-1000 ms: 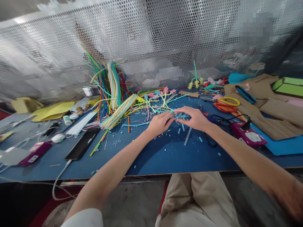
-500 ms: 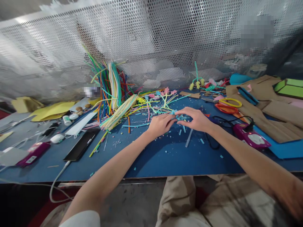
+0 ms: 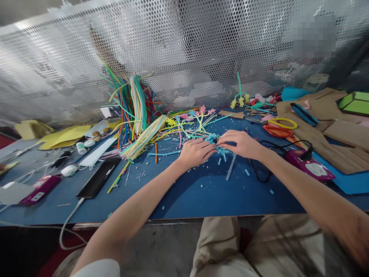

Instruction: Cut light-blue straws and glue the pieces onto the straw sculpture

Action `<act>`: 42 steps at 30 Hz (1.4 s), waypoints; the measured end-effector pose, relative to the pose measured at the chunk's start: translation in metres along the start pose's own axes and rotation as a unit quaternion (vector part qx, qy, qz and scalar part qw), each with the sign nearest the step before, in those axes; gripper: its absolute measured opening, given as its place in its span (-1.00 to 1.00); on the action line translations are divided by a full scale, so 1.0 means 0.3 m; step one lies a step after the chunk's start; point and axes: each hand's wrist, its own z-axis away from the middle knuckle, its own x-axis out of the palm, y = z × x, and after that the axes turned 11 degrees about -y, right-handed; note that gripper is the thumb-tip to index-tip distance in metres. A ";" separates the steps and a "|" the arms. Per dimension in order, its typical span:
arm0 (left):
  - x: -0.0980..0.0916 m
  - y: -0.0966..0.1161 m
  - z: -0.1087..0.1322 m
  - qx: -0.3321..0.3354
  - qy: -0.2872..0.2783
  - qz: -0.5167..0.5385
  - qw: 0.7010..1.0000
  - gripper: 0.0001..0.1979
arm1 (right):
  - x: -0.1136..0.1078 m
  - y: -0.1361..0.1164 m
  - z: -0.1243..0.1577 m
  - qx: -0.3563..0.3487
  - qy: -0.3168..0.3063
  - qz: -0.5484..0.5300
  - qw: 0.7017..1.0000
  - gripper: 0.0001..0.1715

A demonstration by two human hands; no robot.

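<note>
My left hand (image 3: 196,153) and my right hand (image 3: 240,143) meet over the middle of the blue table. Between their fingertips is a light blue pipe-cleaner flower (image 3: 212,137), partly hidden by the fingers. Both hands are closed in a pinch on it. Short blue pipe-cleaner clippings (image 3: 219,161) lie just below the fingers, and a clear thin stick (image 3: 230,167) rests under the right hand. Beyond the hands are pink pipe-cleaner flowers (image 3: 202,110) on thin stems and a yellow one (image 3: 171,122).
Pipe-cleaner bundles (image 3: 144,137) lie and stand at left against the perforated metal screen (image 3: 173,46). A phone (image 3: 99,177) on a cable lies nearer. To the right are scissors with yellow handles (image 3: 284,122), a purple power strip (image 3: 309,164) and cardboard pieces (image 3: 343,134).
My right thumb and fingers have drawn closer together beside the light blue flower, and more of the flower shows above the fingers. My left hand has barely moved.
</note>
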 end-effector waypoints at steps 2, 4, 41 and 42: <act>-0.004 0.004 -0.001 0.003 -0.008 -0.002 1.000 -0.73 | -0.001 0.001 0.001 -0.001 -0.003 0.011 1.000 -0.79; -0.004 0.008 -0.001 0.002 -0.014 0.008 1.000 -0.71 | -0.002 0.000 0.003 0.006 -0.004 0.028 1.000 -0.80; 0.007 0.010 -0.005 -0.053 0.025 0.040 0.997 -0.75 | 0.015 0.008 0.003 0.081 0.055 0.049 0.994 -0.76; 0.009 0.008 -0.005 -0.056 0.027 0.039 0.997 -0.75 | 0.013 0.008 0.004 0.085 0.063 0.046 0.993 -0.76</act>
